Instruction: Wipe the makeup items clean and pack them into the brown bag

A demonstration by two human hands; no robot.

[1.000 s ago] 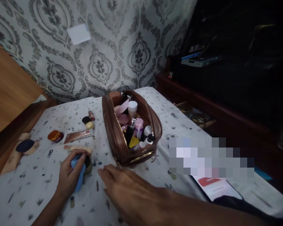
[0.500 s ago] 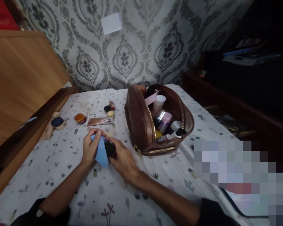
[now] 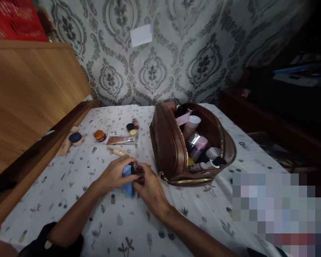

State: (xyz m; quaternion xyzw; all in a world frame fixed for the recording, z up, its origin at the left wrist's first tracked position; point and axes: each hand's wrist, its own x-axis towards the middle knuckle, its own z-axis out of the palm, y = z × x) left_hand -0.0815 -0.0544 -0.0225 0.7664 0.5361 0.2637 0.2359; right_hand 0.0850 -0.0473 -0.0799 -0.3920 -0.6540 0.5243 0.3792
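My left hand (image 3: 117, 174) is closed on a light blue cloth (image 3: 127, 182), pressing it against a small dark item (image 3: 134, 172). Fingers of my right hand (image 3: 151, 185) wrap the other side of that dark item, whose kind is mostly hidden. Just beyond my hands lies a slim beige tube (image 3: 116, 151) with a pale cap. Behind it are a rosy-brown squeeze tube (image 3: 121, 140), a jar with an orange lid (image 3: 99, 135), a small black-topped pot (image 3: 130, 126) and a small yellow pot (image 3: 133, 132). To the right stands an unzipped brown toiletry bag (image 3: 167, 142) full of bottles and tubes.
A dark-lidded beige jar (image 3: 76, 139) sits by the wooden ledge at left. The patterned white sheet (image 3: 101, 214) spreads beneath everything. A wooden panel (image 3: 32, 89) rises at left, papered wall (image 3: 152, 75) behind. A blurred-out patch covers the lower right.
The view has shifted, so the scene sits farther right and slightly lower. My left fingers have moved over the cloth, and my hands cover more of the dark item.
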